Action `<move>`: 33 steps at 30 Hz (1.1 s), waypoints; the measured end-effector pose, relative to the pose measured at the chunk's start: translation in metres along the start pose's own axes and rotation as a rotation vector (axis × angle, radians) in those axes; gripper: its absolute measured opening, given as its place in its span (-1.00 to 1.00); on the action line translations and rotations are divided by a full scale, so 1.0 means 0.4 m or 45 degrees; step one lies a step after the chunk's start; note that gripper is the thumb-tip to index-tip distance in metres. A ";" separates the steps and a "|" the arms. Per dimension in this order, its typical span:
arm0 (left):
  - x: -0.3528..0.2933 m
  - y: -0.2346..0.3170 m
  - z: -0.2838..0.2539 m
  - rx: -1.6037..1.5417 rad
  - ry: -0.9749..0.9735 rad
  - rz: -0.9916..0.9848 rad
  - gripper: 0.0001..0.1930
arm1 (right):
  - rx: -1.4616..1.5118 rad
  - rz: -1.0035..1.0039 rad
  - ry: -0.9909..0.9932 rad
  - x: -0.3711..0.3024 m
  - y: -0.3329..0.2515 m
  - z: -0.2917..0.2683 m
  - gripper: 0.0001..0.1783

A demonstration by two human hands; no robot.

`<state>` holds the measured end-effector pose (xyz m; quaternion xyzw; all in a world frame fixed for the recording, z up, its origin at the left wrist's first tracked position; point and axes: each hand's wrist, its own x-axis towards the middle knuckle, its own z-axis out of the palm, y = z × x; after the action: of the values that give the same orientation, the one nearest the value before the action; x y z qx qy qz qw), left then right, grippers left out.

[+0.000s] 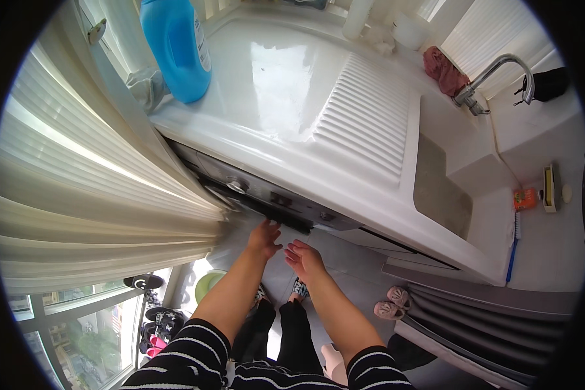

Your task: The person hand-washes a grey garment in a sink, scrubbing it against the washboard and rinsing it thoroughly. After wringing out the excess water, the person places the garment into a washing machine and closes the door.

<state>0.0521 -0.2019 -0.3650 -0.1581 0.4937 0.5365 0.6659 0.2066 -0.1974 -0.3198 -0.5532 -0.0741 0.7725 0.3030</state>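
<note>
My left hand (264,240) reaches to the front of a grey washing machine (261,192) under the white counter. Its fingers are apart and come close to the machine's dark lower edge; whether they touch it I cannot tell. Just right of it and slightly nearer, my right hand (304,259) is open, palm turned inward, with nothing in it. A round silver knob (236,186) sits on the machine's panel. The part of the machine below the panel is mostly hidden from above.
On the white counter (240,84) stands a blue detergent bottle (187,58). To the right are a sink (442,192), a faucet (494,71) and a blue-handled brush (513,253). A pale curtain (110,188) hangs close on the left. A green basin (209,286) and pink shoes (392,303) are lower down.
</note>
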 end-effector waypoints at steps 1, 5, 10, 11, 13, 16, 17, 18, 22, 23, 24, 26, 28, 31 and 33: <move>0.003 0.000 -0.015 -0.032 -0.040 -0.015 -0.32 | 0.242 0.218 0.054 0.065 0.031 -0.010 -0.81; -0.036 0.031 0.006 -0.022 -0.148 -0.049 -0.22 | 0.708 0.061 -0.108 0.259 0.084 -0.045 -0.74; -0.041 0.055 -0.002 -0.133 -0.251 -0.100 -0.17 | 0.720 -0.008 -0.179 0.255 0.087 -0.020 -0.68; -0.040 0.058 -0.003 -0.165 -0.251 -0.113 -0.17 | 0.734 -0.016 -0.187 0.255 0.088 -0.019 -0.66; -0.030 0.056 -0.006 -0.197 -0.325 -0.126 -0.16 | 0.755 -0.025 -0.207 0.257 0.092 -0.016 -0.63; -0.035 0.059 0.000 -0.155 -0.384 -0.114 -0.19 | 0.732 -0.047 -0.247 0.260 0.097 -0.018 -0.61; -0.049 0.057 0.005 -0.124 -0.395 -0.109 -0.20 | 0.695 -0.068 -0.265 0.261 0.101 -0.026 -0.61; -0.061 0.052 -0.002 -0.053 -0.351 -0.089 -0.22 | 0.659 -0.091 -0.284 0.259 0.105 -0.035 -0.61; -0.155 0.084 -0.002 0.146 -0.264 0.000 -0.32 | 0.224 -0.039 -0.122 0.063 0.035 0.074 -0.53; -0.207 0.095 0.013 0.189 -0.269 0.018 -0.35 | 0.168 -0.024 -0.193 -0.007 0.008 0.095 -0.50; -0.256 0.108 0.026 0.178 -0.325 0.028 -0.36 | 0.110 -0.009 -0.273 -0.079 -0.021 0.111 -0.47; -0.358 0.134 0.071 0.166 -0.434 0.061 -0.37 | -0.007 -0.029 -0.421 -0.204 -0.088 0.117 -0.43; -0.454 0.151 0.147 0.200 -0.554 0.074 -0.47 | -0.075 -0.086 -0.543 -0.312 -0.171 0.108 -0.43; -0.548 0.177 0.264 0.318 -0.728 0.112 -0.59 | -0.100 -0.212 -0.668 -0.413 -0.316 0.068 -0.46; -0.569 0.180 0.341 0.377 -0.808 0.157 -0.61 | -0.140 -0.324 -0.642 -0.477 -0.410 0.061 -0.48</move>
<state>0.0704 -0.2012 -0.0907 0.1449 0.3433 0.5207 0.7681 0.2869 -0.1648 -0.0822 -0.3455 -0.2576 0.8362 0.3391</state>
